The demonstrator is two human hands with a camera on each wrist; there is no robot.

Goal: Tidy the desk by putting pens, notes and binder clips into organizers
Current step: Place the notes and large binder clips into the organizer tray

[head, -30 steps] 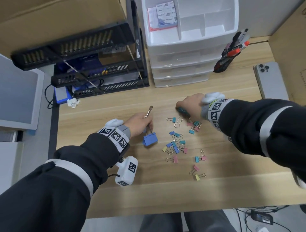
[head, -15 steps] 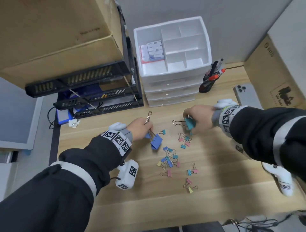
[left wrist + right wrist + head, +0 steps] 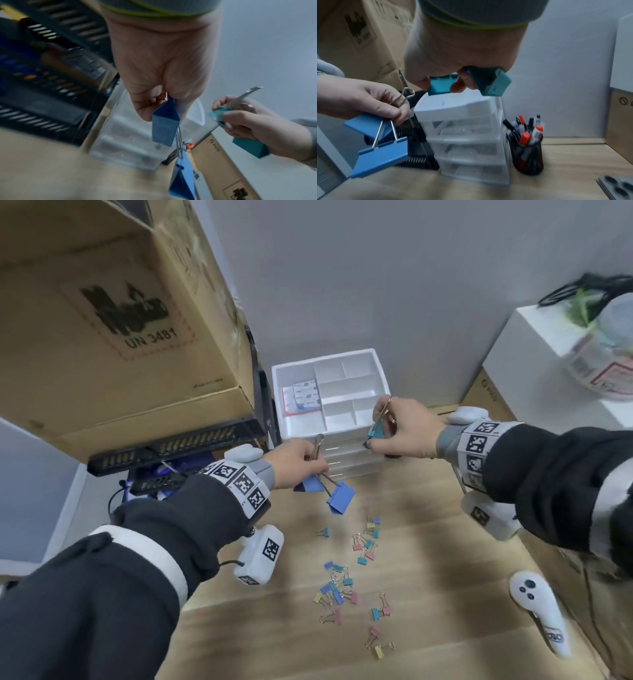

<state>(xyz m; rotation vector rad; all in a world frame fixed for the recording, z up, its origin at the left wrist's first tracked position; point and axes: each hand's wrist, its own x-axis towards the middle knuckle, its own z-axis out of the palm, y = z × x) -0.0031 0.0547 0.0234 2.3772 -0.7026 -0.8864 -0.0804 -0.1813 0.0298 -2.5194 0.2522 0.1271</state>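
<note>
Your left hand [image 3: 296, 462] is pinched on the wire handles of two large blue binder clips [image 3: 340, 497]; one sits against your fingers, the other dangles below them, just short of the white drawer organizer [image 3: 346, 436]. These clips should be light, stiff and springy, and the wire loops swing freely, so I would keep the pinch high on the handles and lower them in rather than toss them.

Ahead of your knuckles the organizer's open top tray holds a small packet [image 3: 303, 402] in its left compartment; the print on it is too blurred to read.

Your right hand [image 3: 402, 428] is curled round two teal binder clips [image 3: 486, 82], at the tray's right edge. Painted steel can slip, so grip the flat sides.

Beneath both hands, many small coloured clips [image 3: 346, 580] lie loose on the desk [image 3: 445, 594].

The cardboard box [image 3: 102, 320] beyond your left wrist reads "UN 3481".
</note>
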